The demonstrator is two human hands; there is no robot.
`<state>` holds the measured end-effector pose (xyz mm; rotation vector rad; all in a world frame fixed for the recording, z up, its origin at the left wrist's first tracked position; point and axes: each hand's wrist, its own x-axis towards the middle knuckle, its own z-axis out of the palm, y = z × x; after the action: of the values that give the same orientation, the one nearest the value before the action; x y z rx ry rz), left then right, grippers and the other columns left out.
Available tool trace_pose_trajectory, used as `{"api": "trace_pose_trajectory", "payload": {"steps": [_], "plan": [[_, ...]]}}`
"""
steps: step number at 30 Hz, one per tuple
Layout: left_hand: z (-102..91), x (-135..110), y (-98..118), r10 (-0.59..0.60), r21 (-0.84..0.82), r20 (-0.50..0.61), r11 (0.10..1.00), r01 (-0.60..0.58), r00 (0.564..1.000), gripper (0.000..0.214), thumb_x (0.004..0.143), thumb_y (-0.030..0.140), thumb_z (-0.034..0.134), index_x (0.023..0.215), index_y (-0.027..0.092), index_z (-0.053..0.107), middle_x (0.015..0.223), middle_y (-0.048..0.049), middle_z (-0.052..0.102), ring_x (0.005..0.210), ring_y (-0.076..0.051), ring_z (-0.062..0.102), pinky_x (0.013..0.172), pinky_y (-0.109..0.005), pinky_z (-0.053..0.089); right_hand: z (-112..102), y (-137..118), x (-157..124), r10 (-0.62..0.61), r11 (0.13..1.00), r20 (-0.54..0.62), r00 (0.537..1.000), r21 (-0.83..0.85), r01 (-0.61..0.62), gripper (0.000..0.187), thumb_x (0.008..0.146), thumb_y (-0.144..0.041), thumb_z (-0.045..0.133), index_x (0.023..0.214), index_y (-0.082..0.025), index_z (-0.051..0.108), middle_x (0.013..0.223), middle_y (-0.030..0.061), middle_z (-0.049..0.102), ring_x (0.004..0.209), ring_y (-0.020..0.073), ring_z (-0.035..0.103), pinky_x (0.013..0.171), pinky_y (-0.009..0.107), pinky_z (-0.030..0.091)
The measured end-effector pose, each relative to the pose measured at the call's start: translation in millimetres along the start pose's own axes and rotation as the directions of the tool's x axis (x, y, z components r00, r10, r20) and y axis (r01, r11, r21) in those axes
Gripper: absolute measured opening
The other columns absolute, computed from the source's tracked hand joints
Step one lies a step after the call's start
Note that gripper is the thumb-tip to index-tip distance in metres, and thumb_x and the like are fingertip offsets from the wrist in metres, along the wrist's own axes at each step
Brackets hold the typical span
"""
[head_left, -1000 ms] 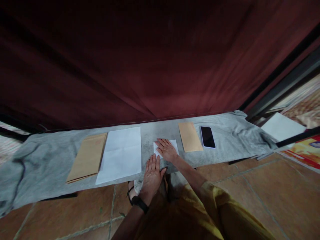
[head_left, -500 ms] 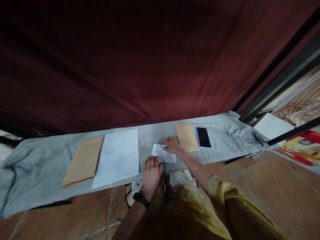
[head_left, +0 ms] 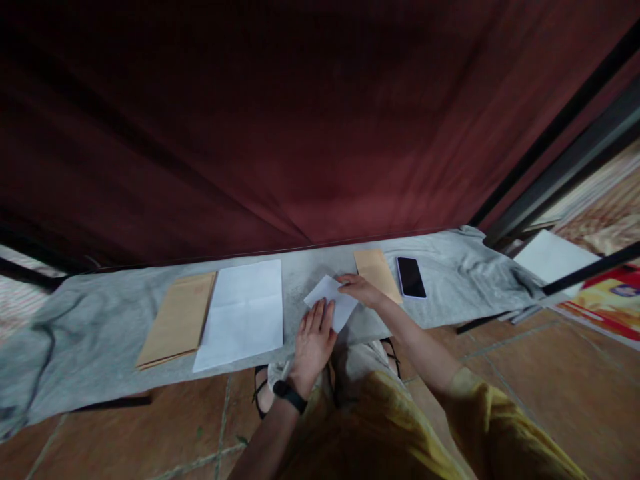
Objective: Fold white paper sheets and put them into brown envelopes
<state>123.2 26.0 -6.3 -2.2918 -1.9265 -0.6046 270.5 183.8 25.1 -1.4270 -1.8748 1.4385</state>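
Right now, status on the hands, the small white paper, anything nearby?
Left hand on small white paper; right hand at its edge, grip unclear. Paper angled over grey cloth. Tan paper close beside right hand.

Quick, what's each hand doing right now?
Left hand: open, resting on the small white paper.
Right hand: at the paper's far-right edge; whether gripping cannot be told.

The grey cloth (head_left: 455, 280) looks matt, wrinkled toward its left and right ends. Midway along it, the small white paper (head_left: 345, 308) is smooth and matt; nearer its left end, the brown paper stack (head_left: 176, 319) is matt. Toward the right end, the phone (head_left: 411, 277) looks glassy.
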Motion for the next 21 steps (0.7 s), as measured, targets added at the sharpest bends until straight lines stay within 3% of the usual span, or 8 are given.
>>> {"api": "trace_pose_trajectory", "payload": {"steps": [4,7,9,11,13,15,18,21], "plan": [[-12.2,9,5,-0.056,-0.147,-0.046,0.988,0.049,0.997,0.058,0.088,0.011,0.055,0.145,0.019,0.052,0.145,-0.0127,0.060,0.129,-0.027,0.059,0.108,-0.043,0.049,-5,-9,-10,0.085,0.949,0.050,0.995,0.299,-0.097,0.024,0.083,-0.025,0.068,0.106,-0.020,0.071,0.081,0.0014,0.073,0.068,0.0165,0.066,0.062,0.026,0.054],[-21.9,19,3,-0.287,-0.404,-0.067,0.884,0.237,0.956,0.037,0.094,0.019,0.051,0.128,0.019,0.066,0.124,-0.0125,0.072,0.112,-0.025,0.068,0.099,-0.040,0.054,-4,-11,-18,0.076,0.826,0.133,0.988,0.547,-0.137,0.035,0.093,-0.047,0.059,0.113,-0.019,0.066,0.092,0.0062,0.075,0.072,0.0174,0.069,0.064,0.029,0.058],[-28.1,28,0,-0.514,-0.656,-0.005,0.649,0.385,0.858,0.031,0.097,0.034,0.052,0.114,0.016,0.071,0.107,-0.0129,0.077,0.098,-0.025,0.072,0.086,-0.038,0.058,2,-7,-24,0.084,0.756,0.056,0.995,0.647,-0.100,0.038,0.096,-0.050,0.054,0.116,-0.019,0.064,0.102,0.0084,0.075,0.080,0.0170,0.070,0.070,0.028,0.059],[-32.3,36,-4,-0.672,-0.864,0.137,0.277,0.420,0.727,0.035,0.094,0.043,0.057,0.109,0.014,0.070,0.102,-0.0123,0.077,0.089,-0.023,0.073,0.075,-0.034,0.060,12,1,-31,0.126,0.750,-0.049,0.991,0.658,-0.063,0.033,0.095,-0.045,0.057,0.114,-0.020,0.064,0.107,0.0079,0.075,0.086,0.0165,0.071,0.073,0.026,0.059],[-32.6,42,-8,-0.723,-0.926,0.309,-0.082,0.367,0.618,0.035,0.087,0.040,0.067,0.110,0.014,0.068,0.104,-0.0110,0.077,0.083,-0.020,0.073,0.069,-0.030,0.060,24,11,-37,0.153,0.755,-0.043,0.987,0.650,-0.089,0.030,0.093,-0.044,0.059,0.110,-0.020,0.065,0.106,0.0073,0.075,0.087,0.0175,0.071,0.072,0.027,0.060],[-28.3,44,-12,-0.723,-0.893,0.441,-0.295,0.340,0.532,0.031,0.080,0.033,0.075,0.104,0.015,0.068,0.099,-0.0083,0.076,0.076,-0.016,0.072,0.067,-0.028,0.060,34,22,-43,0.159,0.732,0.020,0.987,0.668,-0.131,0.031,0.089,-0.046,0.064,0.106,-0.020,0.066,0.099,0.0069,0.074,0.079,0.0178,0.072,0.069,0.029,0.061],[-15.2,40,-22,-0.729,-0.857,0.499,-0.334,0.392,0.470,0.029,0.072,0.029,0.080,0.095,0.016,0.068,0.088,-0.0055,0.075,0.068,-0.013,0.069,0.064,-0.026,0.058,43,36,-45,0.153,0.758,-0.004,0.988,0.642,-0.115,0.027,0.081,-0.042,0.073,0.094,-0.019,0.065,0.083,0.0028,0.071,0.062,0.0142,0.066,0.061,0.027,0.058],[0.2,34,-35,-0.731,-0.857,0.414,-0.110,0.504,0.543,0.035,0.068,0.036,0.080,0.093,0.013,0.069,0.079,-0.0040,0.073,0.061,-0.013,0.065,0.054,-0.024,0.052,48,44,-39,0.141,0.860,-0.092,0.986,0.505,-0.076,0.020,0.082,-0.039,0.068,0.088,-0.020,0.064,0.066,-0.0026,0.064,0.054,0.0120,0.060,0.056,0.024,0.055]]}}
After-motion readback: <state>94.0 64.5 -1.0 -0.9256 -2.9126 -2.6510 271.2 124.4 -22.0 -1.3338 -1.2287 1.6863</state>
